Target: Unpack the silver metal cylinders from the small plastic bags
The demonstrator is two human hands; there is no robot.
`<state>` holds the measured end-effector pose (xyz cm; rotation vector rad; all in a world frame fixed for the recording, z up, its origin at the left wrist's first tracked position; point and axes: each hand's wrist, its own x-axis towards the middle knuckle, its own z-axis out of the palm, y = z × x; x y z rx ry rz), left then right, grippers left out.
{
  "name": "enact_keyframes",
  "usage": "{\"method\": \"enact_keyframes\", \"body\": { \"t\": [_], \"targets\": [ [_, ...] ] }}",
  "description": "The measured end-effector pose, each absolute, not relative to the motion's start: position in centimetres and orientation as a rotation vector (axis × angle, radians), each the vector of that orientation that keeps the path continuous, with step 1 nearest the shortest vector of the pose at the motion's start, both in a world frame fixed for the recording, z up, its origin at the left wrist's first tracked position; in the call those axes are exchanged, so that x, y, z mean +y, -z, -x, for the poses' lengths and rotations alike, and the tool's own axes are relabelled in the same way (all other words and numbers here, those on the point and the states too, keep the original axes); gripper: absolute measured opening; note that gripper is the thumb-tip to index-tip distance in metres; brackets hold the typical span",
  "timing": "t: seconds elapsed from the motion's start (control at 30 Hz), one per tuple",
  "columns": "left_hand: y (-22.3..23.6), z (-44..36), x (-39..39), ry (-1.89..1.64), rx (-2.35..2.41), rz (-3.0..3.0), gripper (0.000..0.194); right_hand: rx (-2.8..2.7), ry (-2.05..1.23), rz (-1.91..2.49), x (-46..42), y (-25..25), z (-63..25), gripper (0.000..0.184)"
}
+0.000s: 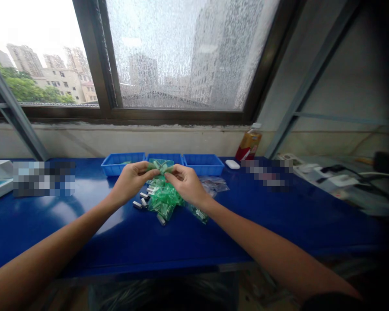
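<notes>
Between my two hands a small green plastic bag (pixel 161 166) is held up, pinched at its left and right sides. My left hand (pixel 136 175) has thumb and fingers closed on one side of it. On the opposite side my right hand (pixel 183 179) grips it the same way. Below lies a heap of green plastic bags (pixel 165 198) on the blue table. Several small silver-and-black blocks (pixel 139 204) are scattered at the heap's left and front. Clear plastic bags (pixel 215 185) lie just right of my right hand, which partly hides a small bag of thin pieces (pixel 199 214).
Behind my hands stand three blue trays: left (pixel 123 164), middle (pixel 165 156) and right (pixel 203 165). A white oval case (pixel 232 164) and a drink bottle (pixel 249 142) are to their right. Power strips with cables (pixel 330 177) line the right side. A window is ahead.
</notes>
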<state>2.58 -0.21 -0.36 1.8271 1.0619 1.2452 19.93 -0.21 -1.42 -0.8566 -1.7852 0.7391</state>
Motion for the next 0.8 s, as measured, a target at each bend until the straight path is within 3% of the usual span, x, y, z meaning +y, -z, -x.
{"method": "enact_keyframes", "body": {
  "t": [0.2,0.33,0.5,0.6,0.73,0.8],
  "targets": [
    [0.4,-2.6,0.0,-1.153,1.122,-1.523,0.024,-1.886,0.06,0.814,0.0,1.2,-21.1,0.018],
    [-0.2,-2.8,-0.1,-1.047,0.925,-0.986,0.042,-1.923,0.263,0.788,0.4,0.9,-21.9,0.024],
    [-0.5,-2.8,-0.6,-1.147,0.767,-1.128,0.016,-2.034,0.038,0.71,0.0,0.8,-21.5,0.03],
    [-0.2,-2.6,-0.4,-1.242,0.834,-1.321,0.015,-2.001,-0.122,0.718,-0.3,0.7,-21.1,0.034],
    [0.3,-2.4,-0.2,-1.469,1.074,-1.693,0.011,-1.918,-0.325,0.876,-0.4,0.9,-20.5,0.02],
    [0.5,-2.5,-0.4,-1.554,1.172,-1.947,0.009,-1.851,-0.591,0.945,-0.4,1.0,-20.1,0.021]
  ]
}}
